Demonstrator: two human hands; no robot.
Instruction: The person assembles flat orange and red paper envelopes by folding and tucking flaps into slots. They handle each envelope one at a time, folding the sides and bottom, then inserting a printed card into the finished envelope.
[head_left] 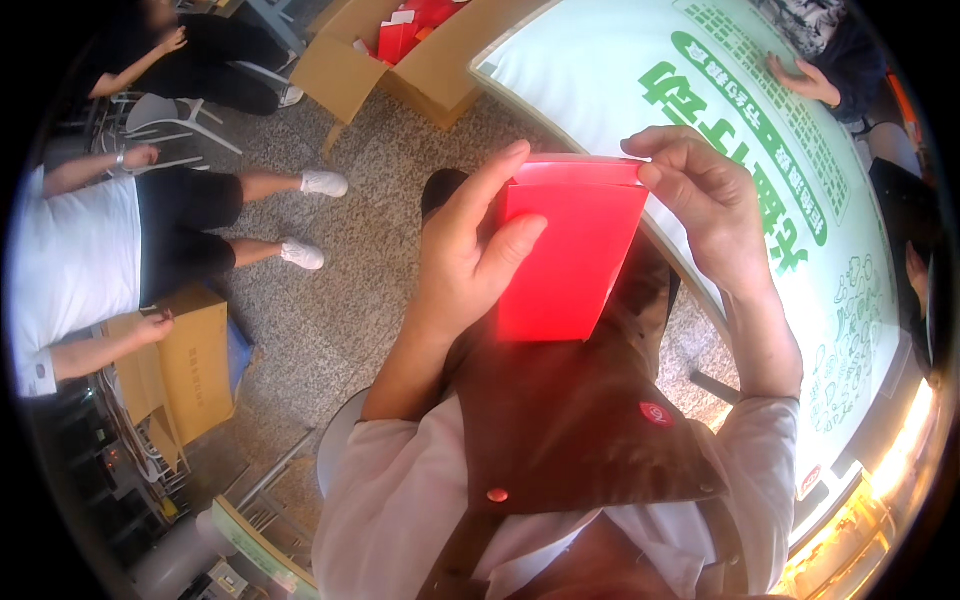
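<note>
A bright red, flat-faced carton (570, 255) is held up in front of my brown apron (580, 430). A narrow fold or flap with a paler edge runs along its far end. My left hand (475, 240) grips the carton's left side, thumb lying on the front face and fingers behind it. At the far right corner my right hand (705, 190) pinches the flap between thumb and index finger. Whether anything is inside the carton cannot be seen.
A white-and-green printed table (690, 110) stands at the right, a person's hand (810, 82) over its far side. An open cardboard box (430, 75) with red cartons is beyond my left hand. Seated people, a chair (165, 115) and another cardboard box (195, 370) are at left.
</note>
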